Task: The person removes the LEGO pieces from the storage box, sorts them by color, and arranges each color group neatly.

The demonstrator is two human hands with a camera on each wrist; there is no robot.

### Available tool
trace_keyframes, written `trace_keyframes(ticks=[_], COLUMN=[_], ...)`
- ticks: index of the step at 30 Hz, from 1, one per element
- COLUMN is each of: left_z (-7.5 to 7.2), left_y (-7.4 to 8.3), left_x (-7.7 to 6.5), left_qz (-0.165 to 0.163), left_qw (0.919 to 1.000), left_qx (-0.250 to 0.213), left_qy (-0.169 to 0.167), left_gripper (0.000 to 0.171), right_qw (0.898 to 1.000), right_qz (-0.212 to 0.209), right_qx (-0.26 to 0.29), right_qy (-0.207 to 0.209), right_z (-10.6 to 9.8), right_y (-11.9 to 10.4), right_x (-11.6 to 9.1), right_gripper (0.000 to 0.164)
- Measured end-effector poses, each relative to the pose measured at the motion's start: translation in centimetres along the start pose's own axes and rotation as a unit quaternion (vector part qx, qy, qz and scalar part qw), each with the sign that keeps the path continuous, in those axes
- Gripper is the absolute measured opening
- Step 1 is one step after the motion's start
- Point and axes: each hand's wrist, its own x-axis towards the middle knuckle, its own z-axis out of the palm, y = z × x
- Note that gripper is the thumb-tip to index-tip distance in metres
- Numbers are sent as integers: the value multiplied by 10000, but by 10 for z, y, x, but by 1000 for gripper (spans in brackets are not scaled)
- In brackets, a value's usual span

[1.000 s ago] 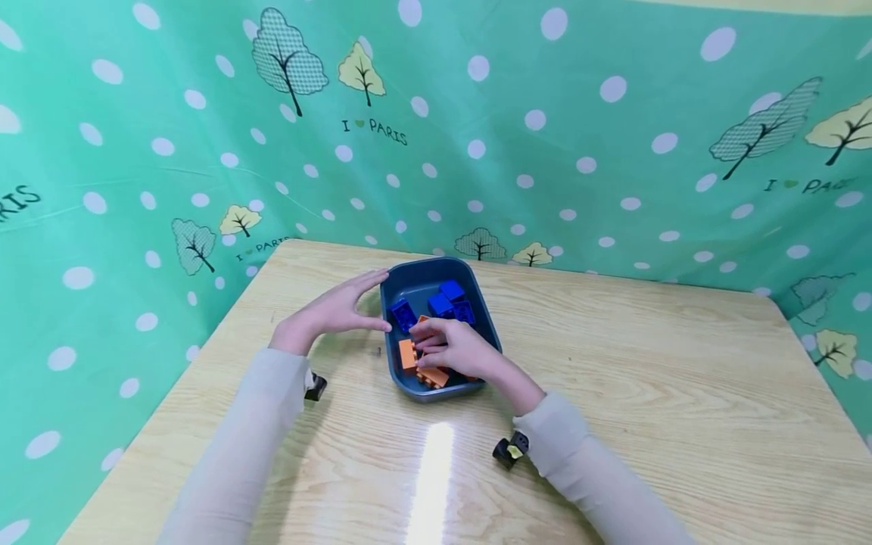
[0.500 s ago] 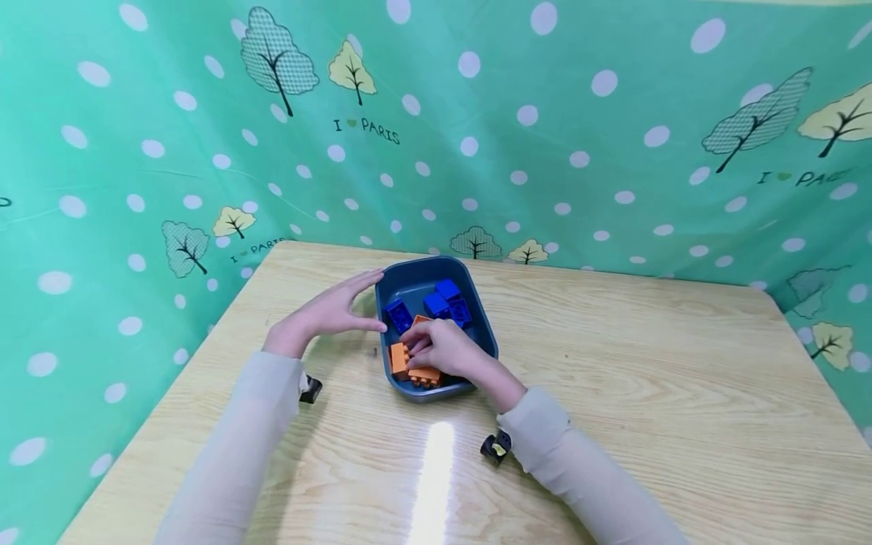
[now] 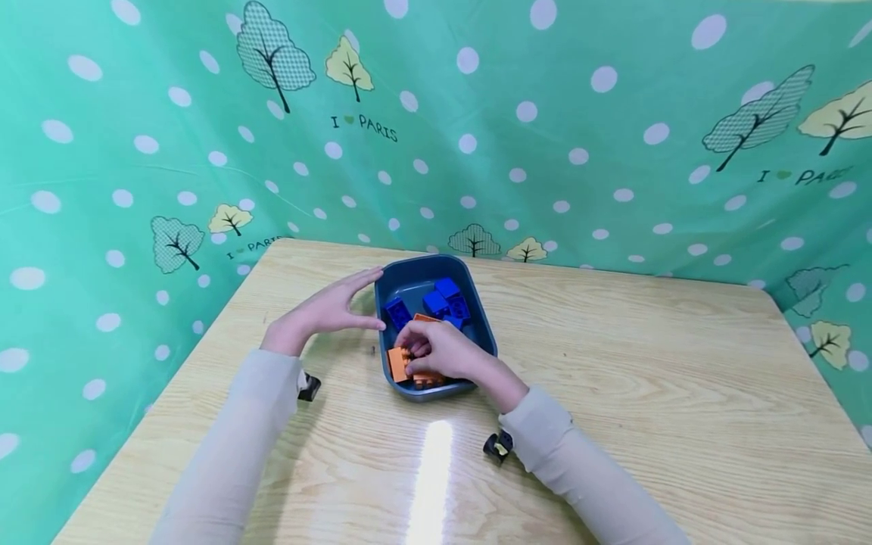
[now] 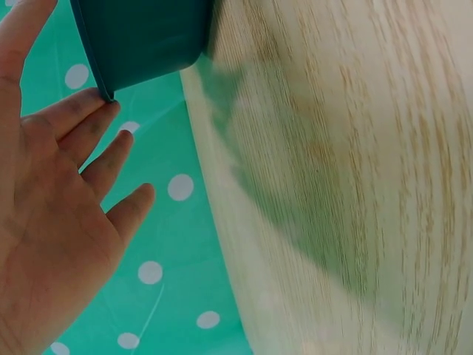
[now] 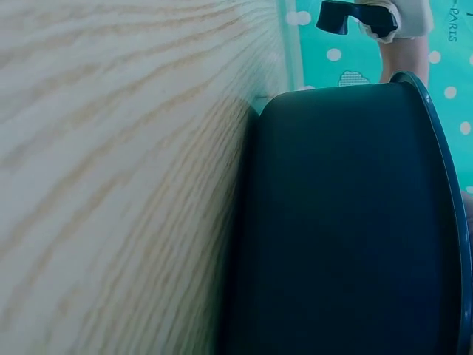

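Note:
A dark blue plastic bin [image 3: 410, 272] stands on the table, holding orange and blue toy building blocks. My left hand [image 3: 330, 309] is at its left side, fingers fairly straight and thumb apart; in the left wrist view, fingertips of the left hand [image 4: 66, 177] touch the bin's rim. Inside the bin my right hand [image 3: 446, 350] has its fingers curled and pinches an orange block [image 3: 397, 365] near the front left. Other orange blocks lie partly hidden under this hand. Several blue blocks [image 3: 434, 303] sit toward the back. The right wrist view mostly shows the bin's outer wall [image 5: 340, 222].
The bin rests on a light wood table [image 3: 647, 393] that stretches to the right. A green dotted curtain [image 3: 545, 151] hangs behind and to the left. A black wrist camera [image 3: 499, 446] is strapped to the right sleeve, another [image 3: 309, 387] to the left.
My right hand has reached lower and left among the orange blocks, its fingers closing in on one, which shifted slightly. The left hand stays at the bin's rim. The view shifted a little.

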Motion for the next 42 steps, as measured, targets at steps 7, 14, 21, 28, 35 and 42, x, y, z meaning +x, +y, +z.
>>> trace_keyframes(ticks=[7,14,21,28,35,42], left_z=[-1,-1,-1,-4,-4,-4], left_y=[0,0,1,3,3,2], left_x=[0,1,1,0,0,2], left_qz=[-45,8,-13,-80,-117,-135], left_qw=[10000,10000,10000,9999,9999,9998], left_qx=[-16,20,-13,-39,-34,-40], left_qy=[-36,-41,-25,-58,-100,-109], left_gripper=[103,103,101,102,104,104], right_qw=[9998,9985,9973,9940,9866,9835], right_qz=[-190,-92,-44,57,148,297], right_qx=[-45,495,662,1037,1496,1616], right_qy=[22,211,320,354,630,755], right_z=[1,1,-1,-3,-8,-28], right_y=[-2,-2,-3,-1,-1,-4], right_x=[-1,-2,-2,0,-2,-13], right_gripper=[24,24,25,23,19,22])
